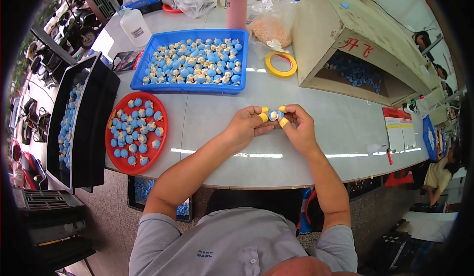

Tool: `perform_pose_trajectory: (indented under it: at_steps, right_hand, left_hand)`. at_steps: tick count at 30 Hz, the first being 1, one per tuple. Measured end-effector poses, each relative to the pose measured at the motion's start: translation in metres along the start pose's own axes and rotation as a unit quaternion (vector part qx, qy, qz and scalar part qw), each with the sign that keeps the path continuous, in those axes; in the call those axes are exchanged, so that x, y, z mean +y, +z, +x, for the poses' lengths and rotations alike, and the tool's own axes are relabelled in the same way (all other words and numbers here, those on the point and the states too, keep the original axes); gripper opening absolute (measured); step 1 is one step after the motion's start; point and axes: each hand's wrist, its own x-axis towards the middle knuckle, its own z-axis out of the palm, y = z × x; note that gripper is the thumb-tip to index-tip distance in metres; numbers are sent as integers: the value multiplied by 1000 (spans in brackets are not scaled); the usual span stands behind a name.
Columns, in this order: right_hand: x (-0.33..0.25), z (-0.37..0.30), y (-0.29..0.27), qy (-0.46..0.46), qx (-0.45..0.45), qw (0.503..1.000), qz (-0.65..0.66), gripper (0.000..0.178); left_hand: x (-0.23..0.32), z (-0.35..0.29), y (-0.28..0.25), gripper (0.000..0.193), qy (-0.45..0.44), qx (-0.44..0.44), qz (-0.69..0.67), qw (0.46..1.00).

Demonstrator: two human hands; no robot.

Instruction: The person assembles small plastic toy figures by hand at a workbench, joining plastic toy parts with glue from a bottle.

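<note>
While the left hand [248, 124] and right hand [301, 128] pinch a small blue-and-cream piece [275, 115] between yellow-taped fingers [263, 117] just right of the frame's centre, it could pop loose, I reckon, should the tape [283, 122] slip on its rounded side.

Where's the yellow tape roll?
In the head view, the yellow tape roll lies on the table, right of the blue tray and left of the cream box.
</note>
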Motion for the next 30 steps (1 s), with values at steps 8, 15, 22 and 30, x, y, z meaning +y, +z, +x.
perform_pose_trajectory:
  at_steps: [8, 15, 22, 30]
  right_hand:
    - [-16, -1, -3, -61, -25, 996, -53, 23]
    - [-23, -1, -4, -101, -49, 985, -133, 28]
    - [-24, -2, -5, -100, -43, 983, -146, 31]
    - [-25, -1, -4, -102, -47, 981, -159, 29]
  left_hand:
    - [-3, 1, -2, 27, 4, -12, 2, 1000]
    - [-6, 2, 1, 23, 9, -21, 24, 999]
    - [-9, 4, 1, 24, 25, -16, 41, 999]
    - [-11, 4, -1, 23, 30, -12, 42, 999]
